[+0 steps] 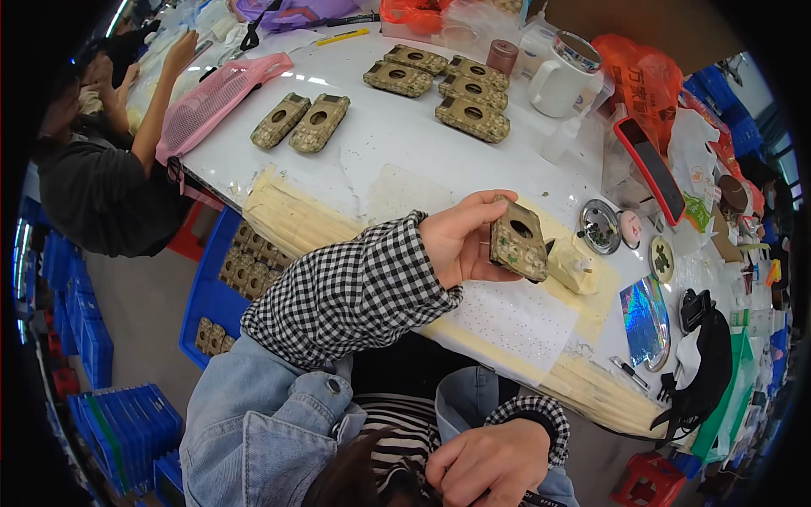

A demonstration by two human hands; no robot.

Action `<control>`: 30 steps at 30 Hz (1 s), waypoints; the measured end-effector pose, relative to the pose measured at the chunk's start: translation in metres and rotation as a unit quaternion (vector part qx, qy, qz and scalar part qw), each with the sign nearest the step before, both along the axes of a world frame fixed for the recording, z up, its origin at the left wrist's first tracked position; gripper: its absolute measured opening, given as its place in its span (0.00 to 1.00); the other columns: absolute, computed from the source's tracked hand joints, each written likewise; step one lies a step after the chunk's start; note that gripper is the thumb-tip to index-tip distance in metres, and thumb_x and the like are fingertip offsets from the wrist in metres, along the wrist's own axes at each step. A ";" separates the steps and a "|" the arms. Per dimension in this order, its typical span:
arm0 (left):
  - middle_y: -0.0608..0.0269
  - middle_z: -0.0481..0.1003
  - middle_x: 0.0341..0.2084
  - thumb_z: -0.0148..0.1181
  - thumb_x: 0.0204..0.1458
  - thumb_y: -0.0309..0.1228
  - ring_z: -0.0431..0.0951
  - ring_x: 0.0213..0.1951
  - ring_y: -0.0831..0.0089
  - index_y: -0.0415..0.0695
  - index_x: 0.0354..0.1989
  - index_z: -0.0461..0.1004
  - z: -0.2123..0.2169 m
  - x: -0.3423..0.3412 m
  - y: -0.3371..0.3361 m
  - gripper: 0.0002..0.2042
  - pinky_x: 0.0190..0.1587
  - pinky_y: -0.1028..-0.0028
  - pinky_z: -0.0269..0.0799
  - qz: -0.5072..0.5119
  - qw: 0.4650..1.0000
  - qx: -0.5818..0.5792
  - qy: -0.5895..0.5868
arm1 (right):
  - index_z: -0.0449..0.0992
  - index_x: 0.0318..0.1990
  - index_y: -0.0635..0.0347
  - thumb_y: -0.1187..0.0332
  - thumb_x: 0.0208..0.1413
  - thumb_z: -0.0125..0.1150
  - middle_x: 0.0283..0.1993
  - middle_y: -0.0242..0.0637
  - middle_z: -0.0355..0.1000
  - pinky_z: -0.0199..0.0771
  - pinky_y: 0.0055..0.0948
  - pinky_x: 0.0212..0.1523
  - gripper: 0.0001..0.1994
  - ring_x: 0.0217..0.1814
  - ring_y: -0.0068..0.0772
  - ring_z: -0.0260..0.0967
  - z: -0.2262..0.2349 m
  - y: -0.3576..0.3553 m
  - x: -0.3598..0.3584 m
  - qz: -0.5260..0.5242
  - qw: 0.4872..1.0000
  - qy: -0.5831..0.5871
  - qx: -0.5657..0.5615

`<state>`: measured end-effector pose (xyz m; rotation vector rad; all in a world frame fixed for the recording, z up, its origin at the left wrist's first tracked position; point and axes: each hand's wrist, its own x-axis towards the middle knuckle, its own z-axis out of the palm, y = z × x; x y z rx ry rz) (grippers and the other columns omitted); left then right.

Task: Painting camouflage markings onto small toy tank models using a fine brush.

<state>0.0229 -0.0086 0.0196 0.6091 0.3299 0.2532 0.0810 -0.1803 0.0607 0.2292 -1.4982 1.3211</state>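
Observation:
My left hand (460,241) grips a camouflage-patterned casing (519,240) by its edges, thumb on top, just above the table's near side. The casing is a rounded block with a dark round hole in its upper face. Low in the picture, close to my body, my right hand (494,460) is closed with its fingers curled. A dark thin piece shows below it, but what it grips is mostly hidden. Farther off on the table lie more such casings: a pair to the left (319,123) and several in a group (473,117) toward the back.
A blue crate (199,296) with more casings stands at the left below the table. On the right are a white lidded mug (561,83), a red-cased phone (649,169), a round metal dish (599,226) and a black pouch (708,372). A pink mesh bag (211,101) lies near a co-worker (114,186).

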 end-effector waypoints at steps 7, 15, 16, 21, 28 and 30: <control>0.54 0.63 0.54 0.37 0.62 0.37 0.71 0.53 0.59 0.50 0.59 0.52 0.001 0.001 0.000 0.18 0.48 0.60 0.76 -0.004 1.000 0.000 -0.003 | 0.70 0.46 0.68 0.69 0.63 0.41 0.25 0.41 0.66 0.62 0.36 0.29 0.13 0.20 0.38 0.60 -0.016 -0.010 -0.008 0.022 0.999 0.039 -0.004; 0.55 0.63 0.54 0.38 0.62 0.37 0.71 0.52 0.60 0.50 0.59 0.53 0.002 -0.001 0.000 0.18 0.48 0.60 0.75 0.000 1.000 0.000 0.006 | 0.69 0.47 0.70 0.71 0.61 0.43 0.24 0.41 0.66 0.63 0.35 0.29 0.13 0.20 0.38 0.61 -0.001 0.001 -0.003 0.027 1.000 0.004 -0.005; 0.55 0.63 0.54 0.38 0.62 0.37 0.71 0.52 0.60 0.51 0.59 0.53 0.003 -0.001 0.000 0.18 0.48 0.60 0.75 -0.001 1.000 0.000 0.005 | 0.69 0.47 0.71 0.72 0.61 0.44 0.24 0.42 0.66 0.63 0.35 0.29 0.13 0.20 0.38 0.61 -0.003 -0.003 -0.004 0.016 1.000 0.000 -0.015; 0.56 0.63 0.54 0.38 0.62 0.37 0.71 0.52 0.60 0.50 0.59 0.53 0.001 0.000 0.001 0.17 0.48 0.60 0.75 -0.010 1.000 -0.004 -0.006 | 0.69 0.47 0.74 0.75 0.59 0.45 0.25 0.42 0.67 0.64 0.34 0.29 0.13 0.22 0.37 0.63 0.000 -0.006 -0.007 -0.005 1.000 -0.015 -0.018; 0.56 0.63 0.54 0.37 0.62 0.38 0.71 0.52 0.61 0.50 0.58 0.53 0.000 0.000 0.000 0.17 0.48 0.60 0.76 -0.004 1.000 0.001 0.004 | 0.69 0.47 0.76 0.73 0.60 0.47 0.22 0.43 0.66 0.64 0.33 0.27 0.14 0.19 0.36 0.62 0.000 0.008 -0.003 0.034 0.999 0.012 0.006; 0.57 0.63 0.53 0.37 0.62 0.38 0.71 0.52 0.61 0.50 0.58 0.53 -0.002 0.001 0.000 0.17 0.47 0.61 0.76 -0.005 1.000 -0.002 0.000 | 0.70 0.46 0.76 0.72 0.60 0.47 0.22 0.42 0.66 0.64 0.34 0.27 0.13 0.18 0.36 0.62 0.000 0.010 -0.002 0.023 0.999 0.022 0.007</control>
